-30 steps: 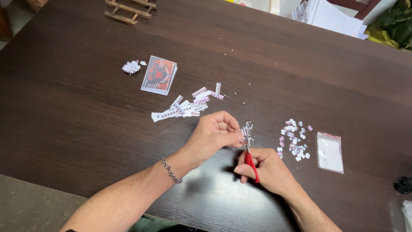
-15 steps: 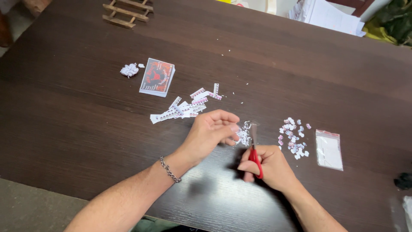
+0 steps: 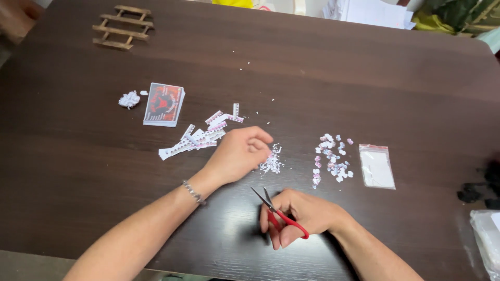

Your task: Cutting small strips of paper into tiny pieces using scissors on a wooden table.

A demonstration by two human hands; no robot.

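My right hand (image 3: 302, 216) rests low on the dark wooden table (image 3: 323, 83) and grips small red-handled scissors (image 3: 278, 211), blades apart and pointing up-left. My left hand (image 3: 238, 154), a bracelet on its wrist, lies curled just above it, fingertips pinching at a small heap of paper trimmings (image 3: 272, 162). Whether it holds a scrap is hidden by the fingers. Several printed paper strips (image 3: 200, 135) lie fanned out to the left of that hand.
A pile of tiny cut-out paper pieces (image 3: 331, 158) lies right of the hands, beside a small clear zip bag (image 3: 376, 165). A stack of red-and-black cards (image 3: 164, 104) and a crumpled paper ball (image 3: 128, 99) sit upper left. A small wooden rack (image 3: 123, 27) stands far back.
My right hand has drawn the scissors down and away from the left hand, and the blades now stand apart. My left hand has dropped onto the heap of trimmings.
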